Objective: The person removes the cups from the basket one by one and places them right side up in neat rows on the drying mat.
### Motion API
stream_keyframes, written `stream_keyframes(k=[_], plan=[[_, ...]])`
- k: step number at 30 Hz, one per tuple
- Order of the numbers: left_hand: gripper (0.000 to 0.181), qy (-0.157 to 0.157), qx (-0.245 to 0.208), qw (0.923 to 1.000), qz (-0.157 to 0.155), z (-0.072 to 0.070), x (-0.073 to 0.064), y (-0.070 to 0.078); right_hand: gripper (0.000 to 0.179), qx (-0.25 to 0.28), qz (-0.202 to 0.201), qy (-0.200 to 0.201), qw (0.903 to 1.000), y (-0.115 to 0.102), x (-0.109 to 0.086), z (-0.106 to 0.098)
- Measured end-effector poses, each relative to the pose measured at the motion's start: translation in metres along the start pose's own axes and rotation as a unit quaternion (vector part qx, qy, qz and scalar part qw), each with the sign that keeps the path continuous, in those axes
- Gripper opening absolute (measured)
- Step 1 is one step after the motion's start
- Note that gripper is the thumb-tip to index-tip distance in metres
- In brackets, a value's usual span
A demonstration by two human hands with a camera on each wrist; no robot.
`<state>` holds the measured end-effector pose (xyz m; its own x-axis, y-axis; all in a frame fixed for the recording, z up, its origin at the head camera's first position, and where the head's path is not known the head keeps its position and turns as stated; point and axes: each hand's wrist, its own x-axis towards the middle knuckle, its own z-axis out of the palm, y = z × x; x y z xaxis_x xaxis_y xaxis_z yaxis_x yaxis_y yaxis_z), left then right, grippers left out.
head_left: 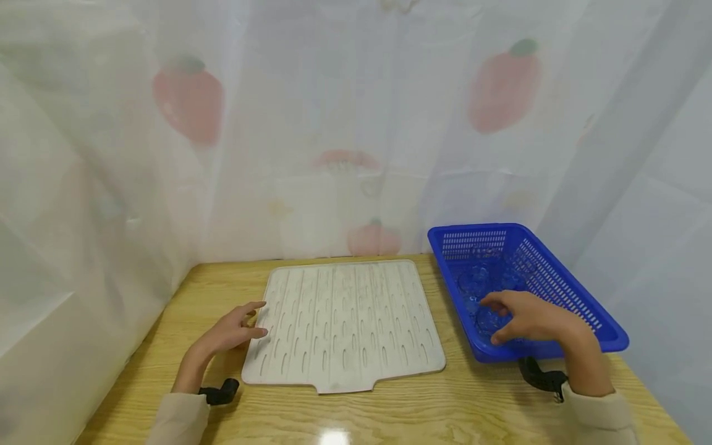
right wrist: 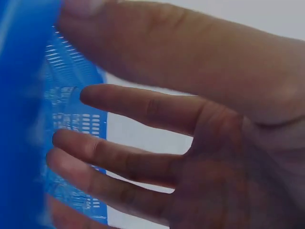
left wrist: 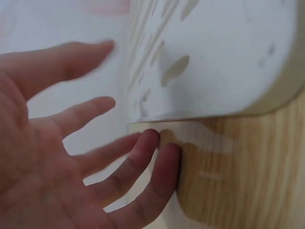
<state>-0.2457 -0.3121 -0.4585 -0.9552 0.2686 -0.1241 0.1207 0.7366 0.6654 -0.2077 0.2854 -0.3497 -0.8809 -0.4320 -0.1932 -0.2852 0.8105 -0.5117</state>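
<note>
A white slotted draining board (head_left: 345,321) lies flat in the middle of the wooden table. Beside its left edge is my left hand (head_left: 225,332), fingers loosely spread and holding nothing. In the left wrist view, the fingertips hang close to the board's edge; whether they touch the table I cannot tell. At the right stands a blue plastic basket (head_left: 497,354) with slotted sides. Several clear cup-like pieces (head_left: 474,279) lie inside, their exact shape hard to make out. Over the basket's near part hovers my right hand (head_left: 536,318), fingers apart, with nothing in its grasp.
A pale curtain (head_left: 311,204) with faded strawberry prints hangs behind the table and along both sides. Wooden tabletop (head_left: 423,411) shows in front of the board and between board and basket. A dark wrist mount (head_left: 219,392) sits at each wrist.
</note>
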Motion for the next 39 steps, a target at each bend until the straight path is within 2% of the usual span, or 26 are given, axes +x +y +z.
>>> stream_keyframes(k=[5, 8, 9, 14, 20, 26, 31, 39], plan=[[0.079, -0.001, 0.000, 0.9995, 0.033, 0.004, -0.004, -0.006, 0.071, -0.014, 0.008, 0.000, 0.9999, 0.002, 0.005, 0.004], [0.081, 0.005, 0.002, 0.9992, 0.040, 0.005, -0.004, -0.007, 0.069, -0.035, 0.014, 0.008, 0.9992, 0.003, 0.007, 0.004], [0.083, 0.003, -0.011, 0.9992, 0.038, 0.005, -0.003, -0.006, 0.069, -0.041, 0.016, 0.012, 0.9989, 0.004, 0.008, 0.004], [0.084, 0.002, -0.012, 0.9993, 0.035, 0.006, 0.000, -0.008, 0.075, -0.067, 0.026, 0.023, 0.9972, 0.004, 0.010, 0.004], [0.076, 0.004, 0.002, 0.9990, 0.045, 0.007, 0.001, -0.012, 0.074, -0.085, 0.037, 0.024, 0.9954, 0.007, 0.011, 0.006], [0.078, -0.010, 0.001, 0.9994, 0.033, 0.007, -0.001, -0.014, 0.071, -0.108, 0.026, 0.023, 0.9936, 0.009, 0.013, 0.009], [0.080, -0.019, -0.007, 0.9997, 0.015, 0.006, -0.001, -0.014, 0.069, -0.108, 0.024, 0.022, 0.9936, 0.008, 0.013, 0.009], [0.080, -0.019, -0.007, 0.9998, 0.006, 0.006, -0.002, -0.012, 0.069, -0.100, 0.029, 0.033, 0.9940, 0.009, 0.010, 0.007]])
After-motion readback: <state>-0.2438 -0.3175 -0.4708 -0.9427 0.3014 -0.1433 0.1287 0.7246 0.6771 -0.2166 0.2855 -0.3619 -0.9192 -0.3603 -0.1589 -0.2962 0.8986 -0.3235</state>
